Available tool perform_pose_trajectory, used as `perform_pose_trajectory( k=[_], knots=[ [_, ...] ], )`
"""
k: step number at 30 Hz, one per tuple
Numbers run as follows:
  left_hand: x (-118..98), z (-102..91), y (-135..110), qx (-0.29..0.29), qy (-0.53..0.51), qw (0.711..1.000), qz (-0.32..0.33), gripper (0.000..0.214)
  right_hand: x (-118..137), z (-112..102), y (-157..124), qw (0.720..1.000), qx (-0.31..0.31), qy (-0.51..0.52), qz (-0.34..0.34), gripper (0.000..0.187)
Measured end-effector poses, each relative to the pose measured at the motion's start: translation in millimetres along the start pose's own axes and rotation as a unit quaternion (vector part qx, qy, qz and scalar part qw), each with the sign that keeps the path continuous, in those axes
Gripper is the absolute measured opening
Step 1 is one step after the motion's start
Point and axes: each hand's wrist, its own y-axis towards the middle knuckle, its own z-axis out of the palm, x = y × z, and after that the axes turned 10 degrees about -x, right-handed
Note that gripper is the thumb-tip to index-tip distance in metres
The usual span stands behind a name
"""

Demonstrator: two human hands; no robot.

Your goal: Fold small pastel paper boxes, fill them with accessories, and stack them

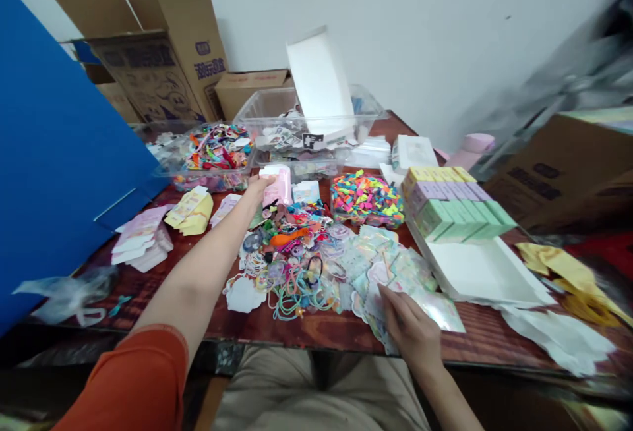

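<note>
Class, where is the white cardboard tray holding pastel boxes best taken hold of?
Take the white cardboard tray by its near rim, coming from the front: that edge is bare and faces you, while the pastel boxes fill the far end.

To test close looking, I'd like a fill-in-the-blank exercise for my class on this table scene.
The left hand touches a ____ package. The sleeve on the left arm is ____. In this view, the blue board stands at the ____ side of the table. The right hand holds a shiny sheet, while the stacked boxes beyond it show yellow, purple and ____ rows.

Missing words: pink, orange, left, green.
</note>
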Motion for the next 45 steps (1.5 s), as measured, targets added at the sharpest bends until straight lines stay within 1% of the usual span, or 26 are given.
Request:
perform_pose_trajectory(
  k=[2, 3, 7, 10, 13, 16, 18, 19, 20, 21, 22, 24, 25, 26, 28, 30, 31, 33, 34, 37, 39, 40, 42, 45],
  knots=[
    [-3, -4.8, 0, -0.006, 0.015, 0.999, -0.043, 0.033, 0, 0, 1, 1.0, 0.001, 0.002, -0.006, 0.033],
    [-5, -7.1, -2, -0.007, 0.018, 0.998, -0.054, 0.031, 0, 0, 2, 1.0, -0.001, 0.001, -0.011, 0.032],
    [-14, -15.3, -15, -0.011, 0.002, 0.998, -0.06, 0.023, 1, -1, 5, 0.999, -0.008, -0.017, -0.026, 0.03],
    [-25, -18.9, -26, -0.013, -0.029, 0.999, -0.036, 0.031, 1, 0, 6, 0.999, -0.003, -0.023, -0.024, 0.029],
    [-41, -20.2, -32, -0.015, -0.064, 0.998, -0.002, 0.04, 2, 0, 6, 1.0, -0.009, -0.02, -0.016, 0.027],
    [-65, -22.9, -34, -0.027, -0.096, 0.995, 0.032, 0.041, 4, 1, 6, 1.0, -0.016, -0.019, -0.002, 0.024],
    [-83, -27.2, -39, -0.04, -0.121, 0.989, 0.073, 0.042, 6, 0, 7, 1.0, -0.013, -0.014, 0.015, 0.023],
    [-93, -30.2, -46, -0.041, -0.137, 0.983, 0.116, 0.042, 6, 0, 7, 1.0, -0.011, -0.01, 0.023, 0.023],
    [-102, -33.5, -57, -0.023, -0.142, 0.977, 0.158, 0.042, 7, 0, 8, 0.999, -0.012, -0.003, 0.033, 0.022],
    [-109, -37.0, -72, 0.011, -0.136, 0.973, 0.188, 0.043, 7, 0, 9, 0.999, -0.016, 0.006, 0.042, 0.021],
    [-115, -40.4, -92, 0.047, -0.12, 0.971, 0.201, 0.044, 7, 0, 10, 0.998, -0.021, 0.014, 0.052, 0.02],
    [-118, -45.7, -141, 0.134, -0.045, 0.972, 0.185, 0.042, 7, -1, 12, 0.996, -0.024, 0.026, 0.076, 0.018],
    [-114, -47.1, -169, 0.182, 0.002, 0.97, 0.162, 0.039, 8, -2, 12, 0.995, -0.023, 0.029, 0.091, 0.017],
    [-107, -47.5, -197, 0.238, 0.056, 0.96, 0.134, 0.035, 8, -2, 13, 0.994, -0.021, 0.03, 0.105, 0.017],
    [-86, -45.5, -246, 0.324, 0.168, 0.925, 0.101, 0.025, 8, -2, 13, 0.992, -0.018, 0.028, 0.124, 0.016],
    [-59, -40.5, -283, 0.345, 0.277, 0.889, 0.12, 0.014, 8, -2, 13, 0.991, -0.017, 0.024, 0.127, 0.017],
    [-45, -37.1, -295, 0.349, 0.319, 0.871, 0.134, 0.017, 7, -1, 13, 0.992, -0.016, 0.022, 0.124, 0.017],
    [-21, -30.0, -308, 0.351, 0.36, 0.849, 0.163, 0.031, 7, -1, 14, 0.993, -0.019, 0.015, 0.116, 0.018],
    [-10, -26.6, -311, 0.347, 0.365, 0.845, 0.178, 0.036, 7, -1, 14, 0.993, -0.025, 0.01, 0.112, 0.018],
    [15, -19.2, -313, 0.319, 0.359, 0.846, 0.23, 0.044, 14, -6, 16, 0.991, -0.072, -0.006, 0.11, 0.02],
    [27, -17.0, -315, 0.292, 0.353, 0.85, 0.262, 0.048, 25, -10, 16, 0.989, -0.103, -0.002, 0.109, 0.024],
    [33, -16.6, -316, 0.277, 0.35, 0.851, 0.275, 0.049, 32, -12, 16, 0.988, -0.107, 0.008, 0.107, 0.027],
    [42, -16.5, -319, 0.25, 0.347, 0.856, 0.29, 0.049, 49, -12, 13, 0.99, -0.083, 0.034, 0.104, 0.035],
    [51, -17.4, -322, 0.23, 0.338, 0.863, 0.297, 0.053, 72, -1, 8, 0.994, 0.005, 0.021, 0.103, 0.041]
  ],
)
